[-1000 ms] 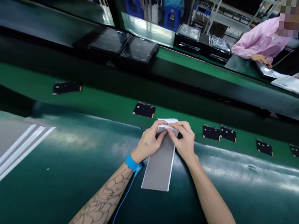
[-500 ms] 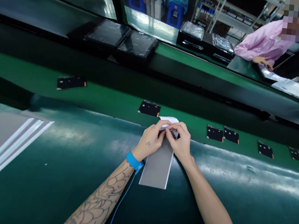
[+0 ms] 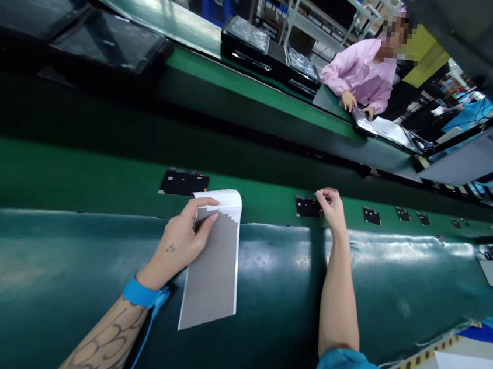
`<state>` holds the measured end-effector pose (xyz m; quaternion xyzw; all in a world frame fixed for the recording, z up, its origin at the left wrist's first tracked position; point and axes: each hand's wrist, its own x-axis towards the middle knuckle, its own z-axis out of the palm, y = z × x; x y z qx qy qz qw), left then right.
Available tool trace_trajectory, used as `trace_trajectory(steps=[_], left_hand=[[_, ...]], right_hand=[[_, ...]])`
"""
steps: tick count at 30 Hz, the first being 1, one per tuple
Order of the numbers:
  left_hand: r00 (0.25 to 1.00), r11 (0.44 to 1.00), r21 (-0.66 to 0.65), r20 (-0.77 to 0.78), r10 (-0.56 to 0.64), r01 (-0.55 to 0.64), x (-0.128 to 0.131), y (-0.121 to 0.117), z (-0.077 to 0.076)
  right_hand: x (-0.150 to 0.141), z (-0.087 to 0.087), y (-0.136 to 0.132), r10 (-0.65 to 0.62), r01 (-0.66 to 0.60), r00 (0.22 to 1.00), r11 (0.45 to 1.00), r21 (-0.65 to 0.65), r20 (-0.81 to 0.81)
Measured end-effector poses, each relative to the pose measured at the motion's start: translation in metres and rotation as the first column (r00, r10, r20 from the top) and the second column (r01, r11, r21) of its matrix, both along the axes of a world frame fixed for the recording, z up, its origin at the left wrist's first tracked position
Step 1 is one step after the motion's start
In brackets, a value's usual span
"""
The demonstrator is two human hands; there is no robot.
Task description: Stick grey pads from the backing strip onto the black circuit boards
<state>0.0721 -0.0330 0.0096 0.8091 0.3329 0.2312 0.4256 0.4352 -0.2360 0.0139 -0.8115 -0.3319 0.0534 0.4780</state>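
My left hand (image 3: 183, 239) grips a sheet of grey stickers (image 3: 214, 275) by its upper left part. The white backing curls over at the sheet's top, and the grey strips end there in a stepped edge. A blue band with a cord is round my left wrist. Off to the right, my right hand (image 3: 331, 208) is raised with thumb and forefinger pinched together; anything between them is too small to make out. It is at the right end of a flat black circuit board (image 3: 308, 207) on the green belt. Another black circuit board (image 3: 184, 182) lies just beyond the sheet.
More black boards (image 3: 372, 215) lie spaced along the green belt (image 3: 266, 201) to the right. Black trays with plastic-wrapped tops (image 3: 110, 38) stand at the back left. Across the line, a person in a pink sleeve (image 3: 340, 71) handles a flat dark item.
My right hand has left the sticker sheet and moved right, to a board on the belt. My left hand still holds the sheet. The camera view has turned to the right.
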Motion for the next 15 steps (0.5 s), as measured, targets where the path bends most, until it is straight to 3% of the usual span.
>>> trace_trajectory(steps=[2, 5, 12, 15], left_hand=[[1.0, 1.0, 0.012, -0.007, -0.004, 0.004, 0.0, 0.0, 0.001], [1.0, 0.999, 0.045, -0.016, -0.007, 0.007, 0.0, 0.001, 0.001], [1.0, 0.998, 0.066, -0.028, -0.012, 0.014, -0.001, 0.001, 0.001], [0.999, 0.999, 0.053, -0.032, -0.006, 0.007, -0.001, 0.001, 0.002]], right_hand=[[0.023, -0.013, -0.021, 0.005, -0.001, 0.999, 0.993, -0.122, 0.032], [0.034, -0.028, -0.033, 0.056, -0.043, 0.997, 0.976, -0.214, 0.056], [0.041, -0.039, -0.035, 0.104, -0.068, 0.988, 0.958, -0.278, 0.117], [0.042, -0.038, -0.035, 0.064, -0.033, 0.99, 0.971, -0.235, 0.128]])
